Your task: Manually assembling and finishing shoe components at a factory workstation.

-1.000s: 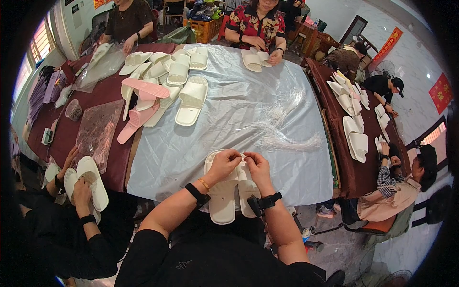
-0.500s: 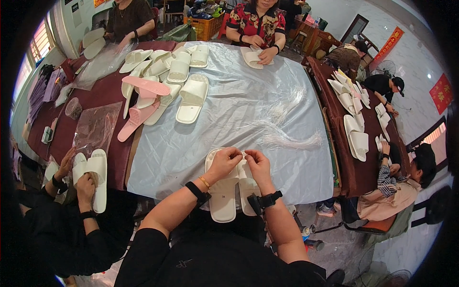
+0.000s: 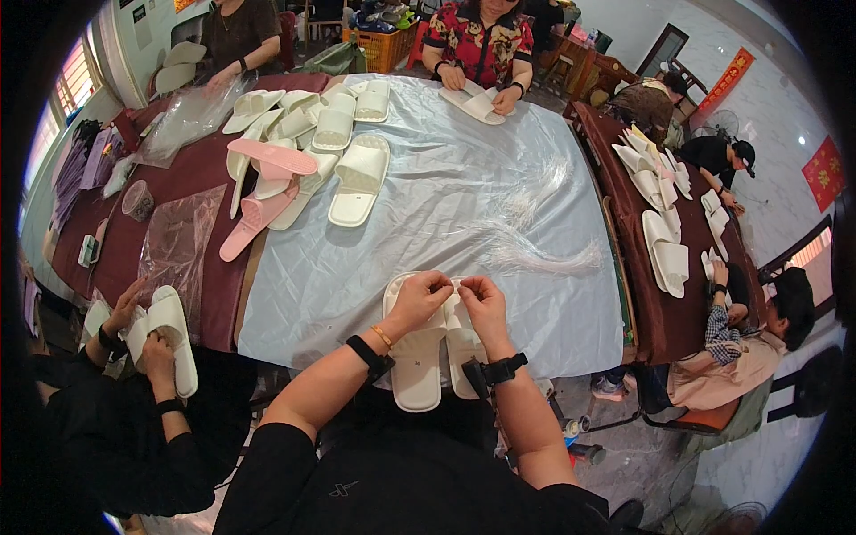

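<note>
A pair of white slide slippers lies side by side at the near edge of the table, in front of me. My left hand [image 3: 419, 300] is over the strap of the left slipper [image 3: 416, 376], with thumb and fingertips pinched. Over the right slipper [image 3: 461, 351], my right hand [image 3: 483, 310] makes a similar pinch, its fingertips close to those of the left. Whatever is between the fingertips is too small to make out. Both hands partly cover the straps. Beyond them lie bundles of thin clear plastic strands [image 3: 546, 255] on the pale blue sheet [image 3: 428, 214].
White and pink slippers [image 3: 259, 214] are heaped at the far left, beside a single white slipper [image 3: 358, 183]. A clear plastic bag [image 3: 181, 236] lies on the dark red cloth. Co-workers handle slippers at left, far side and right. More slippers [image 3: 664, 254] lie on the right-hand table.
My hands stay almost in place, fingertips still pinched together. The co-worker across the table has turned and spread the slippers held there; the one at left has tilted theirs.
</note>
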### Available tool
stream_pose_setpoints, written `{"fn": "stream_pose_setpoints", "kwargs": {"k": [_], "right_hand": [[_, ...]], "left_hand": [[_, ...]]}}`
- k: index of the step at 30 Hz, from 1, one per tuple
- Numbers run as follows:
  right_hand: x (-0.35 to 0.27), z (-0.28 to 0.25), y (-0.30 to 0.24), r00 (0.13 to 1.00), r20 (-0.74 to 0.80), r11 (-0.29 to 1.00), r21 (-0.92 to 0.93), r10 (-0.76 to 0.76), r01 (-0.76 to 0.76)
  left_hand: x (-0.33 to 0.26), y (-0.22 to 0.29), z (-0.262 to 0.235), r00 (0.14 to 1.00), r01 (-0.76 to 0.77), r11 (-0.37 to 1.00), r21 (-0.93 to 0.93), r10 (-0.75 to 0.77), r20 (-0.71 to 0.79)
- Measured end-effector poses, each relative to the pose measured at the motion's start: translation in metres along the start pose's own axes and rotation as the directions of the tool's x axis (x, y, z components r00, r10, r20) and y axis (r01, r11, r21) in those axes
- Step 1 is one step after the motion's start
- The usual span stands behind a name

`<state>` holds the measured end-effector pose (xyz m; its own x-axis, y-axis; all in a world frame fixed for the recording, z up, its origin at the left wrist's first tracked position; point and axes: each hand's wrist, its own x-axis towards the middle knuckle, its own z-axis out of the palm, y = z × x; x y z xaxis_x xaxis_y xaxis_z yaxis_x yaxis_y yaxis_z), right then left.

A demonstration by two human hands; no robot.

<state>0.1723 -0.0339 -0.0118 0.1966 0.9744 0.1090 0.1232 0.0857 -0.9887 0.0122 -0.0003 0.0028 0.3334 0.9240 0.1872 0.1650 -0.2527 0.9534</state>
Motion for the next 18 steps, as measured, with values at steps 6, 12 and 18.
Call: {"fn": "stream_pose_setpoints", "kwargs": {"k": [6,12,18], "right_hand": [[0.0005,-0.0005,0.0026,1.000,0.002,1.000,-0.009,-0.013,0.013],[-0.0005,0.0003,-0.0007,1.000,-0.004,0.999,-0.020,-0.030,0.030],[-0.0015,0.0013,-0.0047,0.999,0.035,0.996,-0.086,0.004,-0.001]], "left_hand": [[0.0007,-0.0014,0.0015,1.000,-0.016,1.000,0.017,0.016,-0.004],[0.0007,-0.0016,0.0010,1.000,-0.024,0.999,0.028,0.024,-0.014],[0.0007,-0.0015,0.0011,0.999,-0.043,0.998,0.054,0.044,-0.020]]}}
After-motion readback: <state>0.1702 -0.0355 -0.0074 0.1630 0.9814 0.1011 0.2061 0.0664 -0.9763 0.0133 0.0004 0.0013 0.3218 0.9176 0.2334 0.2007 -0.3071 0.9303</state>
